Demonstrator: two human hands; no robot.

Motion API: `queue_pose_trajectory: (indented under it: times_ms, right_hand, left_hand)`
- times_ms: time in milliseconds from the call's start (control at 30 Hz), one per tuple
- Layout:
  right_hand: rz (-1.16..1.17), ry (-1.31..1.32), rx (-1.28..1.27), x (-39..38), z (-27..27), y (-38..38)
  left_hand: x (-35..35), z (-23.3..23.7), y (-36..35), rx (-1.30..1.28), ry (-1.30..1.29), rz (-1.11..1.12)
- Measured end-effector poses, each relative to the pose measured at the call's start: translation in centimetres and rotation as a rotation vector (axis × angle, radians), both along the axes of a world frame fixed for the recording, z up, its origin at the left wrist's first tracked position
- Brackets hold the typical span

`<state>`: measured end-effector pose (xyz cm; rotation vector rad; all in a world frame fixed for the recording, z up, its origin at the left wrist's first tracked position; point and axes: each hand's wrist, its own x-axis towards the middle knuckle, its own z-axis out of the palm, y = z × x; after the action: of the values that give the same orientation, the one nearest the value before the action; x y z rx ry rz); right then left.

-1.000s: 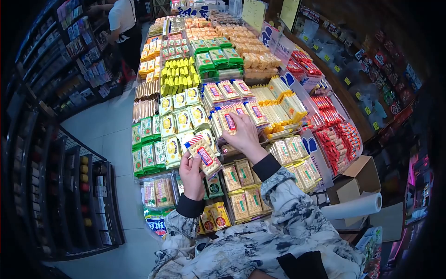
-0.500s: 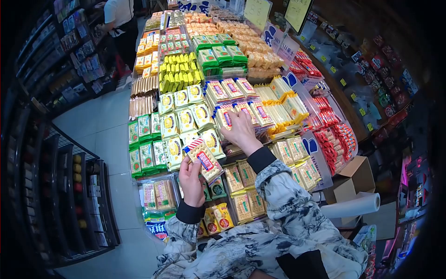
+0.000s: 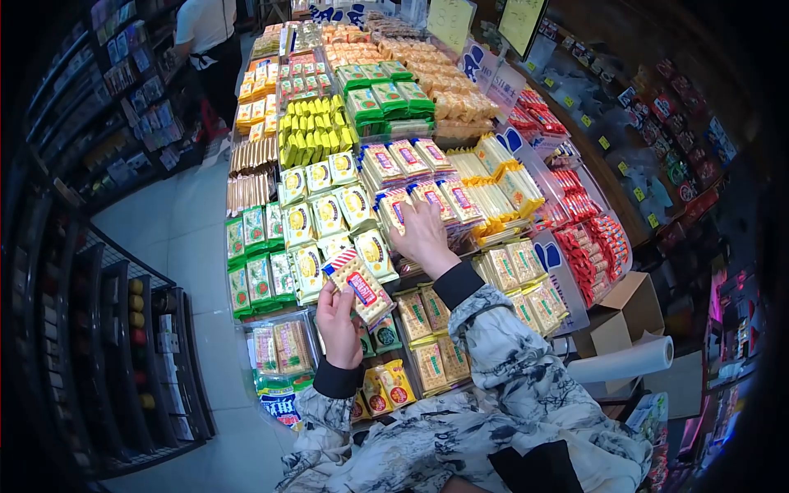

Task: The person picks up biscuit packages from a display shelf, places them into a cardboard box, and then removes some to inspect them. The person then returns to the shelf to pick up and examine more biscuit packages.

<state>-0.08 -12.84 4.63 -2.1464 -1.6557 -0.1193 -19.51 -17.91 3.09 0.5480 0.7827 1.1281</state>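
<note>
I log tilted rows of snack packets [image 3: 316,135] sorted by colour, faces up, the right hand [image 3: 423,234] fingers-down on the red-striped row [image 3: 448,197], grip unclear, and the left hand [image 3: 339,324] closed on a matching cracker packet [image 3: 359,286], lifted just below, label showing.

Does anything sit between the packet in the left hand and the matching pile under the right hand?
Nothing visible blocks the packet from the pile; only the right hand rests on part of that pile.
</note>
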Motion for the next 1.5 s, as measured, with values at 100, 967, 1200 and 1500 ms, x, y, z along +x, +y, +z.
queue_pose_trajectory:
  times_ms: [100, 967, 1200, 1500]
  right_hand:
    - [-0.002, -0.007, 0.001, 0.0, -0.1, 0.0]
    - [0.224, 1.277, 0.023, 0.0, 0.3, -11.8]
    - [0.227, 1.401, 0.246, 2.1, 0.6, -12.8]
    - [0.113, 1.276, 0.456, 8.0, 0.8, -11.5]
  left_hand:
    - [0.0, -0.3, 0.0, 0.011, -0.004, -0.006]
    - [4.4, 1.1, 0.4, 0.125, 0.123, -0.306]
    - [8.2, 2.4, 0.6, 0.228, 0.174, -0.378]
    - [10.9, 0.0, 6.0, 0.656, 0.768, -0.123]
